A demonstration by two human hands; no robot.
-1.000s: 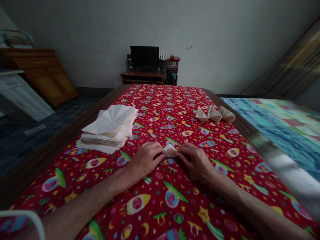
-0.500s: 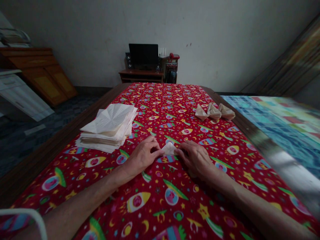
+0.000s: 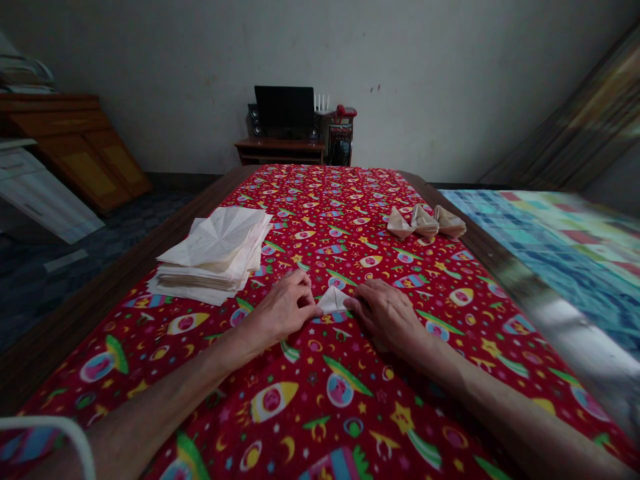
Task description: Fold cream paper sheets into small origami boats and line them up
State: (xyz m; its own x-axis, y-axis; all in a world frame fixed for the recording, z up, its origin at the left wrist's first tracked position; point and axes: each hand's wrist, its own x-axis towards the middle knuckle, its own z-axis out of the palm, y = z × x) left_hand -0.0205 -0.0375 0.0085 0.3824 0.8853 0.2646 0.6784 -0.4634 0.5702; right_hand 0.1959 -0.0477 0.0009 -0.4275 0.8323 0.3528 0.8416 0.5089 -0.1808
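Observation:
A small folded white paper [image 3: 332, 301] lies on the red rocket-print cloth [image 3: 320, 400], its peak pointing away from me. My left hand [image 3: 283, 312] presses in from the left, with its fingertips at the paper's left corner. My right hand [image 3: 384, 313] comes in from the right, with its fingers against the other corner. A tall stack of folded paper sheets [image 3: 213, 253] sits beyond my left hand. Several tan folded paper shapes [image 3: 425, 223] stand in a row farther ahead to the right.
The cloth-covered table has a dark wooden edge [image 3: 120, 287] on the left. A patterned quilt [image 3: 540, 247] lies beyond the right edge. A monitor [image 3: 284, 110] stands on a low stand against the far wall. A white rail [image 3: 45, 433] intrudes at lower left.
My hands have eased slightly apart, and more of the white paper shows between them. The whole view has shifted a little as my head moved.

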